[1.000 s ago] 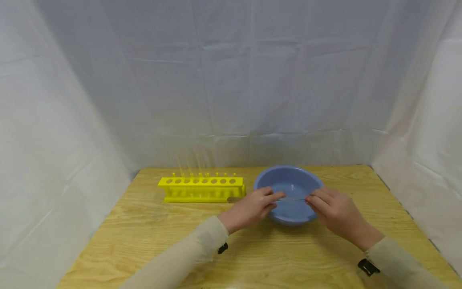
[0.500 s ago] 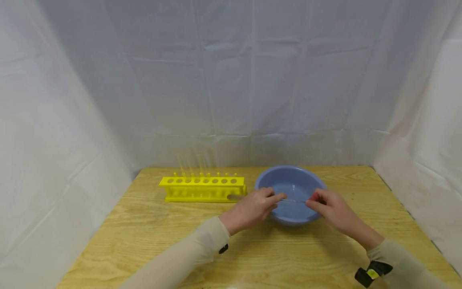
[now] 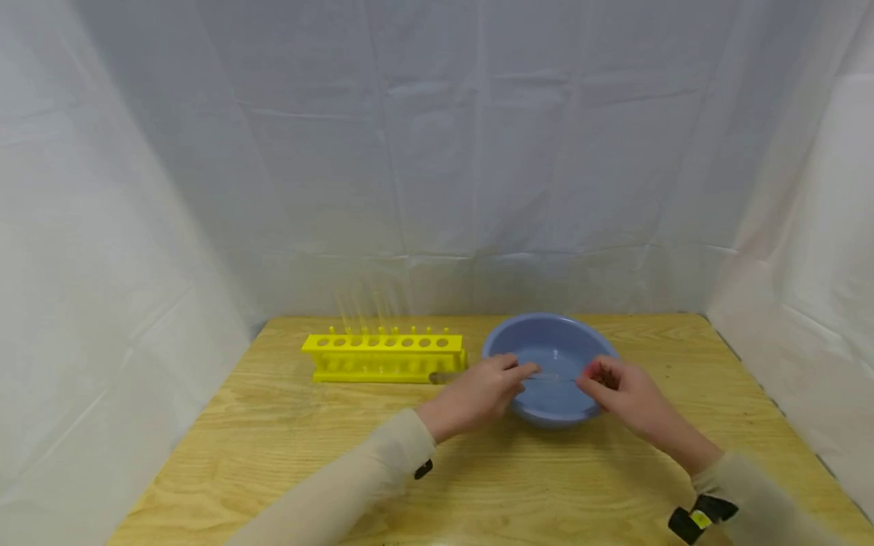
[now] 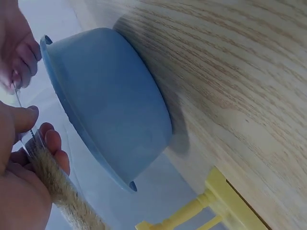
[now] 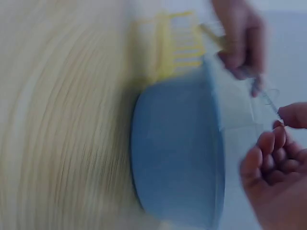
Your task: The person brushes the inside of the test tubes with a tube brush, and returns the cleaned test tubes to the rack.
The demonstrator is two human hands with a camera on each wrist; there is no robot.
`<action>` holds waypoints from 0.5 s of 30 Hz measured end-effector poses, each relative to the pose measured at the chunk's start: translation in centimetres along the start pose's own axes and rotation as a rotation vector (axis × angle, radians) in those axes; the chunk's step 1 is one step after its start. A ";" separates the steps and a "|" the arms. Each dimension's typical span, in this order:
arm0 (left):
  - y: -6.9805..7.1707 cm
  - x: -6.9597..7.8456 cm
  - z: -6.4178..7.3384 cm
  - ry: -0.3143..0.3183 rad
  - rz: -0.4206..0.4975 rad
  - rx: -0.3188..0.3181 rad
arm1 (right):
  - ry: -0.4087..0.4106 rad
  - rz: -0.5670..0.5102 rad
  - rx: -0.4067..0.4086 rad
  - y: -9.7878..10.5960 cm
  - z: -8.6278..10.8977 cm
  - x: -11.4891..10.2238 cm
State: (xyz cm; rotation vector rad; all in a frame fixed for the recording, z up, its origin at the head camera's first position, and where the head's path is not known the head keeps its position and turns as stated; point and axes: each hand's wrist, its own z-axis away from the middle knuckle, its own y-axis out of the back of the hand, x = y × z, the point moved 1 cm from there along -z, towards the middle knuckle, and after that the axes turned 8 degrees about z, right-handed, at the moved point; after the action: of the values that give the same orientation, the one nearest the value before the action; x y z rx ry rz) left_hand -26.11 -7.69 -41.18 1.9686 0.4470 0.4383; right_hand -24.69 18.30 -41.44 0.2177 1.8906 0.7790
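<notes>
My left hand (image 3: pixel 478 390) grips a clear test tube (image 4: pixel 67 189) level over the near part of a blue basin (image 3: pixel 551 415). Inside the tube are the pale bristles of a test tube brush (image 4: pixel 79 213). The brush's thin wire handle (image 5: pixel 273 108) comes out of the tube's mouth towards the right. Thumb and forefinger of my right hand (image 3: pixel 635 402) pinch the wire near its end, over the basin's right side. The tube's far end sticks out left of my left hand, in front of a yellow test tube rack (image 3: pixel 382 344).
Several clear test tubes (image 3: pixel 380 307) stand upside down on the rack's rear pegs, left of the basin. Rack and basin stand on a wooden table (image 3: pixel 307 455). White sheeting (image 3: pixel 437 167) hangs behind and at both sides.
My right hand has rolled over at the wire, so the inner side of its fingers now shows. The left hand and the tube stay nearly in place.
</notes>
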 end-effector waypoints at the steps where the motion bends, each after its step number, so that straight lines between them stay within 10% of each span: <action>1: 0.1 0.0 0.0 0.019 0.028 -0.014 | 0.104 0.123 0.060 -0.1 0.1 0.1; 7: 0.3 -0.3 0.2 0.077 0.109 -0.062 | 0.581 0.611 0.308 -0.3 0.2 0.3; 15: 0.1 -0.2 0.2 0.043 0.111 -0.050 | 0.856 0.758 0.425 -0.2 0.1 0.1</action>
State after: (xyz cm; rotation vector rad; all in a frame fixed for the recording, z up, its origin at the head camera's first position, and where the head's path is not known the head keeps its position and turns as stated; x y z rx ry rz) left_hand -26.16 -8.01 -41.15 1.9445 0.3518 0.5578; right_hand -24.61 18.20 -41.62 1.0454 2.8295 1.0515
